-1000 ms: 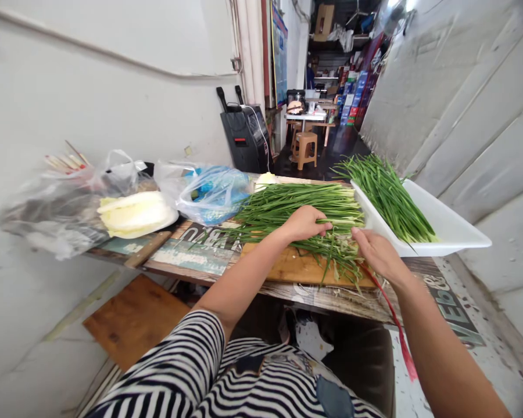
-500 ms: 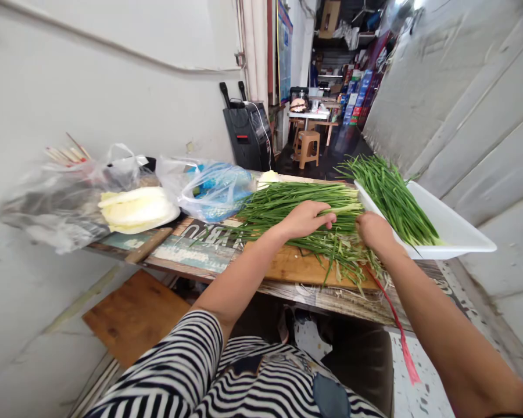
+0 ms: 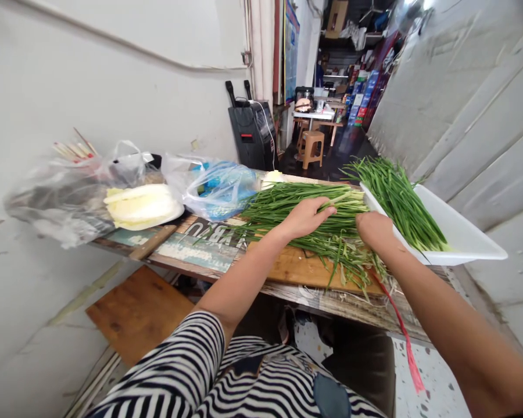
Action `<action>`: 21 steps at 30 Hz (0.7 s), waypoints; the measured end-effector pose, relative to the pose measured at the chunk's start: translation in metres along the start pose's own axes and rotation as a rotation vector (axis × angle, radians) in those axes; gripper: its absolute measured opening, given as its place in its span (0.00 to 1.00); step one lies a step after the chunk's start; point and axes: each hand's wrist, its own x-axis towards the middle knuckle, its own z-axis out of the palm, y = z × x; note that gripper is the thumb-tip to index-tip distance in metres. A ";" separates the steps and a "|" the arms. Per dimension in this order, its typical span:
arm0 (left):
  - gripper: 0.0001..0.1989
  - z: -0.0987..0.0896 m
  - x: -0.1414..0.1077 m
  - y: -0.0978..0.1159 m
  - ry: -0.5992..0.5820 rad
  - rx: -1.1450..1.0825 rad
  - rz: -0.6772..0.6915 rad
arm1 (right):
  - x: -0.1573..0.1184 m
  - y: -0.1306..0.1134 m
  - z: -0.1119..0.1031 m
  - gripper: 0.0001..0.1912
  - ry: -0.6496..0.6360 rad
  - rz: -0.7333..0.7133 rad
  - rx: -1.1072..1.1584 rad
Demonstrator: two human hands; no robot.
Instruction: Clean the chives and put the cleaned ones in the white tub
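A heap of long green chives (image 3: 279, 200) lies across a wooden board (image 3: 296, 268), its pale stem ends toward the right. My left hand (image 3: 309, 216) is closed around a few stalks, whose pale ends stick out past the fingers. Just right of it, my right hand (image 3: 372, 227) is closed at the stem ends; what its fingers pinch is too small to make out. Loose trimmed leaves (image 3: 353, 261) lie on the board below both hands. More chives (image 3: 396, 200) rest in a white tray (image 3: 470, 232) on the right.
On the left of the table are a halved cabbage (image 3: 143, 206), a plastic bag with blue contents (image 3: 222, 186), a clear bag (image 3: 61, 197) and a wooden handle (image 3: 154, 242). A red ribbon (image 3: 403, 331) hangs off the front edge. Behind stand a black speaker (image 3: 253, 136) and a stool (image 3: 311, 149).
The whole view has shifted slightly, so most things sit a little further right. My left hand has moved slightly left relative to the heap; my right hand stays closed by the stem ends.
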 end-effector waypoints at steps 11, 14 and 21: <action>0.15 0.027 0.011 0.000 -0.111 0.318 -0.062 | -0.043 0.022 0.007 0.18 0.334 -0.328 0.127; 0.14 0.037 0.012 0.001 -0.154 0.310 0.036 | -0.049 0.021 0.013 0.18 0.545 -0.372 0.348; 0.13 0.043 0.016 0.003 -0.183 0.194 -0.018 | -0.057 0.029 0.017 0.16 0.417 -0.045 1.169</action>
